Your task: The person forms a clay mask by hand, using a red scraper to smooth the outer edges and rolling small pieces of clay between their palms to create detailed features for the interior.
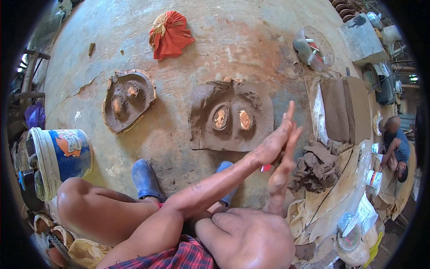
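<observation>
My left hand (274, 142) reaches across to the right and lies palm to palm against my right hand (283, 169). Fingers on both are stretched out straight, pointing away from me. Whether anything sits between the palms is hidden. Just left of them on the floor is a slab of dark brown clay (206, 140) with two raised oval mounds, each topped by an orange patch. Close to my right hand, on its right, lies a heap of torn clay lumps (317, 167). A small red-and-white thing (266, 168) shows under my left wrist.
A rimmed clay mould (107, 117) with two mounds lies farther left; a red cloth bundle (172, 38) lies beyond. Clay slabs (335, 110) and a metal basin (329, 47) are at right. A bucket (74, 154) stands left. A person (396, 150) sits far right.
</observation>
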`<action>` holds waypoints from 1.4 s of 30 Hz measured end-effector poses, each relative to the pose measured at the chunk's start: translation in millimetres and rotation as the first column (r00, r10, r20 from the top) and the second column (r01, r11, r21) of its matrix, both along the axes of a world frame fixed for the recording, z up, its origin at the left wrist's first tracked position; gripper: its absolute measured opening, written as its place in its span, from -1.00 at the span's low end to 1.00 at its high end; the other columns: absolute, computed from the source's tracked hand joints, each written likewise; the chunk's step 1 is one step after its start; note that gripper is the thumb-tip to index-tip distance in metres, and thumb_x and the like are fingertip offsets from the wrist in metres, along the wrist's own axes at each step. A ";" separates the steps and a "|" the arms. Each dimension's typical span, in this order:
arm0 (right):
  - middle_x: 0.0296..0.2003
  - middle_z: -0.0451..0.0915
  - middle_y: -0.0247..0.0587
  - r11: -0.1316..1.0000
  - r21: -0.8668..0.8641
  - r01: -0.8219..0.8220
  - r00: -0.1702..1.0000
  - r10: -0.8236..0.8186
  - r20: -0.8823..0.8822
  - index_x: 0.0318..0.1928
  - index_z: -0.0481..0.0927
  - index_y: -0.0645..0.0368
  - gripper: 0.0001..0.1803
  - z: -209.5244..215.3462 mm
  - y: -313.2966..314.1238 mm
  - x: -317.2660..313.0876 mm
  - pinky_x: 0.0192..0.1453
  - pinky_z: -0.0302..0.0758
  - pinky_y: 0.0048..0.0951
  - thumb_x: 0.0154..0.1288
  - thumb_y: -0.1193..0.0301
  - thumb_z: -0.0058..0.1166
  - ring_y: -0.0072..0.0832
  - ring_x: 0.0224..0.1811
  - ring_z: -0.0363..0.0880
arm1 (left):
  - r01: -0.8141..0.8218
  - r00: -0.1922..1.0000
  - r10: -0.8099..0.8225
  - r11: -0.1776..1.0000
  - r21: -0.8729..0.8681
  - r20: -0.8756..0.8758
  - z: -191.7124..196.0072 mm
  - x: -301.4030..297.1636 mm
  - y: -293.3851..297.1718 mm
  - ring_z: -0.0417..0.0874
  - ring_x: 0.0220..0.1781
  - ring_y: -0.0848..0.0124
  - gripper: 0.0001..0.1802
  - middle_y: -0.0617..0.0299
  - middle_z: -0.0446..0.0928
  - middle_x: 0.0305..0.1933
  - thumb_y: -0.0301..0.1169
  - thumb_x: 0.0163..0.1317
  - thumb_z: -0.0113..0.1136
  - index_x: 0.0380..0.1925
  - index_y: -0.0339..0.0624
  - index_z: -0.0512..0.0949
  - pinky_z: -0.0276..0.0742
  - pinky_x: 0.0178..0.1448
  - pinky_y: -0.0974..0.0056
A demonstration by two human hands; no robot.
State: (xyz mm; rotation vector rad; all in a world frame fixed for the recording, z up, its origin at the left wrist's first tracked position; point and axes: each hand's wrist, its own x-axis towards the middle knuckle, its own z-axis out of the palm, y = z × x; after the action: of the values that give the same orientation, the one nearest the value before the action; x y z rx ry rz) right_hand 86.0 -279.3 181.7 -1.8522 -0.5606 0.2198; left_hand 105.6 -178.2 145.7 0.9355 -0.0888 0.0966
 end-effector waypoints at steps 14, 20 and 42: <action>0.76 -0.32 -0.21 0.916 0.306 0.258 0.953 -0.189 -0.235 0.73 -0.38 -0.04 0.25 7.7 8.9 22.5 0.73 -0.29 0.23 0.34 -0.65 -0.65 0.05 0.77 -0.39 | -0.117 0.963 0.022 0.932 0.343 0.267 18.3 4.2 -14.9 -0.58 0.78 -0.18 0.38 -0.02 -0.49 0.81 0.74 0.19 -0.35 0.72 0.00 -0.38 -0.49 0.62 -0.56; 0.76 -0.38 -0.49 0.874 0.284 0.396 0.914 -0.346 -0.210 0.73 -0.34 -0.36 0.21 5.6 42.3 13.8 0.67 -0.35 0.43 0.25 -0.72 -0.65 0.07 0.77 -0.40 | 0.111 0.951 -0.174 0.963 0.244 0.254 29.4 -18.3 -0.7 -0.65 0.79 0.04 0.17 0.09 -0.56 0.81 0.58 0.42 -0.48 0.69 0.04 -0.50 -0.67 0.71 -0.21; 0.72 -0.21 0.11 0.958 0.172 0.231 0.973 -0.232 -0.015 0.71 -0.32 0.21 0.16 -31.8 19.7 45.1 0.77 -0.24 0.04 0.53 -0.46 -0.50 -0.01 0.77 -0.25 | 0.163 0.985 -0.169 0.977 -0.140 -0.030 4.6 -14.1 -4.4 -0.35 0.82 0.28 0.13 0.29 -0.31 0.82 0.56 0.44 -0.56 0.72 0.00 -0.32 -0.53 0.79 0.08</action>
State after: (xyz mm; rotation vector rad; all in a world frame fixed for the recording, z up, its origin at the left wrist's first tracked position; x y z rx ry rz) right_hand 131.1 -259.6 149.8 -1.7319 -0.3505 0.0086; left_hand 91.5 -182.6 150.3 0.7894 -0.1195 -0.0713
